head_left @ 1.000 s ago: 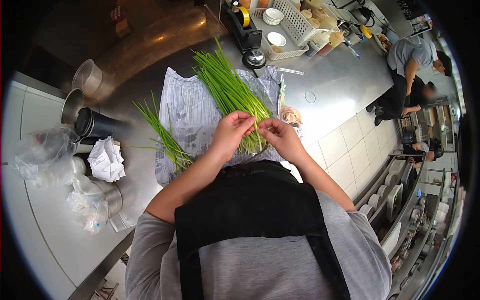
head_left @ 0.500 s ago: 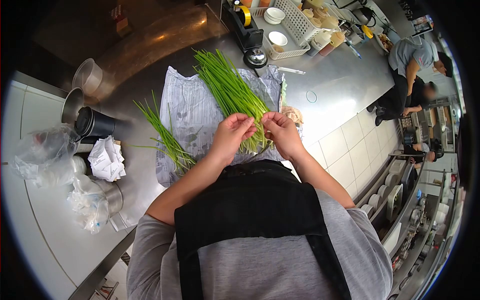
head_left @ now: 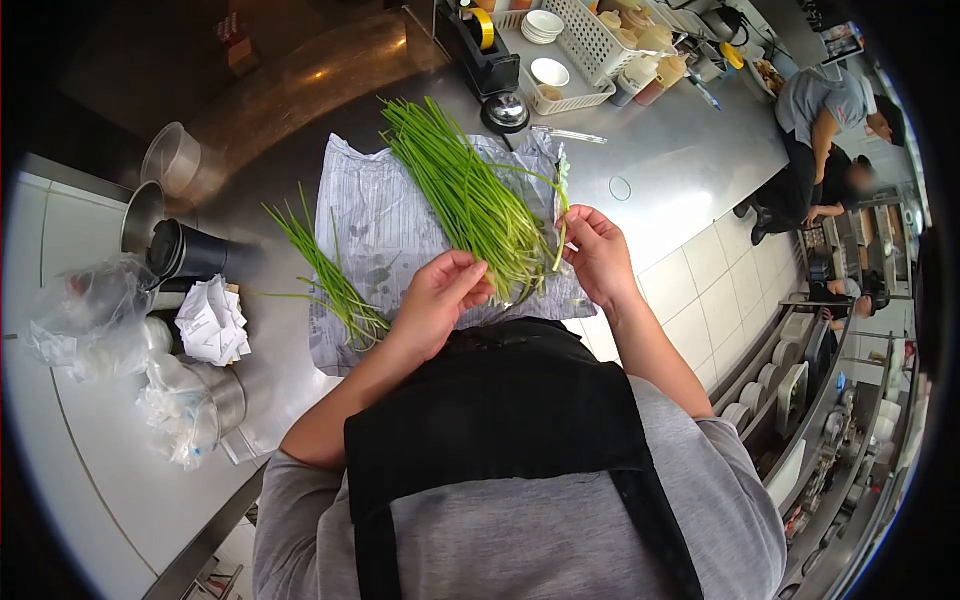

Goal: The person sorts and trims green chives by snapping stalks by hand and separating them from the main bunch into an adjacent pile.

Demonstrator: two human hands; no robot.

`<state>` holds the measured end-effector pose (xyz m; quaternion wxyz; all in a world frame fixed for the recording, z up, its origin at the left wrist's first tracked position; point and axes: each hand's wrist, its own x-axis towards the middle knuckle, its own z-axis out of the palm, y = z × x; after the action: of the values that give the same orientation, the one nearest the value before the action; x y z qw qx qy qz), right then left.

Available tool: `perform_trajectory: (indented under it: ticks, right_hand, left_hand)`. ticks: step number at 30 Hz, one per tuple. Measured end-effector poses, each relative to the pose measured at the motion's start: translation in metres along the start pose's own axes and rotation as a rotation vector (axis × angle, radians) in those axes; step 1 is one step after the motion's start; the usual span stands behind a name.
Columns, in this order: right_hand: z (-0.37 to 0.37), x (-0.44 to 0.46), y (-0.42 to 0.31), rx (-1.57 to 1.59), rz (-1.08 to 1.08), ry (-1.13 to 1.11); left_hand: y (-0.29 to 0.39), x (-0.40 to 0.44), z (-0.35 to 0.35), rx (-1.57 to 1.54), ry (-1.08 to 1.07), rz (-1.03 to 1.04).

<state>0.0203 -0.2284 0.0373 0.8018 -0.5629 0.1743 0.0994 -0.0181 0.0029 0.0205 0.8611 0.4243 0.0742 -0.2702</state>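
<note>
And here's the right hand (head_left: 600,258), out at the right edge of the crumpled paper (head_left: 350,210), its fingers pinched tight on a slim green stalk (head_left: 561,235). That stalk stands roughly near-to-far, pale end pointing near, just to the right of the big green bunch (head_left: 455,180) and apart from its main body.

Over to the left hand (head_left: 445,292): it's down at the near end of the bunch, beside the pale ends, thumb and fingertips drawn close together. Whether anything thin is caught between them, one cannot tell from here.

Look at the line of that bunch! Its long axis slants from far left to near right across the paper, green tips far, pale ends near, lying far of the left fingers and to the left of the right ones. The left hand is the closer of the two to it.

Well to the left, the smaller green bundle (head_left: 330,270) lies on a similar slant, partly on the paper, partly over the metal tabletop (head_left: 680,175), with neither hand touching it.
</note>
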Motion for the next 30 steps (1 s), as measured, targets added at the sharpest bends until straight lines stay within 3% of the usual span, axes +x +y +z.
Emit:
perform_trajectory:
  ticks: [3, 5, 8, 9, 11, 14, 19, 22, 24, 26, 29, 30]
  right_hand:
    - [-0.003, 0.005, 0.012, -0.124, 0.023, -0.026]
    - [0.006, 0.004, 0.022, -0.851, -0.514, 0.114]
    - [0.029, -0.015, 0.017, -0.914, -0.525, -0.100]
    - [0.039, -0.024, 0.013, -0.915, -0.527, -0.098]
    - [0.055, -0.038, 0.003, -0.863, -0.279, -0.318]
    - [0.056, -0.036, 0.000, -0.848, -0.187, -0.332]
    - [0.049, -0.037, 0.008, -0.957, -0.216, -0.419]
    - [0.041, -0.029, 0.023, -0.713, -0.092, -0.434]
    - [0.033, -0.019, 0.034, 0.076, 0.139, -0.157]
    - [0.026, -0.012, 0.028, 0.071, 0.128, -0.039]
    - [-0.012, 0.005, 0.034, -0.577, -0.197, -0.064]
    - [-0.017, 0.005, 0.033, -0.575, -0.192, -0.060]
  left_hand:
    - [0.005, -0.006, 0.002, 0.011, 0.023, 0.025]
    - [0.006, -0.007, 0.001, 0.003, 0.040, 0.049]
    - [-0.001, -0.002, -0.004, 0.111, 0.032, 0.077]
    - [-0.004, 0.000, -0.006, 0.139, 0.025, 0.077]
    - [-0.005, 0.003, -0.002, 0.169, 0.005, 0.078]
    - [0.001, 0.001, 0.003, 0.143, 0.022, 0.139]
    - [0.016, 0.007, 0.006, 0.091, 0.132, 0.227]
    - [0.016, 0.010, 0.001, 0.094, 0.082, 0.269]
    - [0.019, 0.009, 0.000, 0.123, 0.079, 0.294]
    - [0.025, 0.004, -0.002, 0.151, 0.082, 0.313]
    - [0.033, -0.014, -0.022, 0.201, 0.317, 0.247]
    - [0.034, -0.019, -0.037, 0.202, 0.317, 0.240]
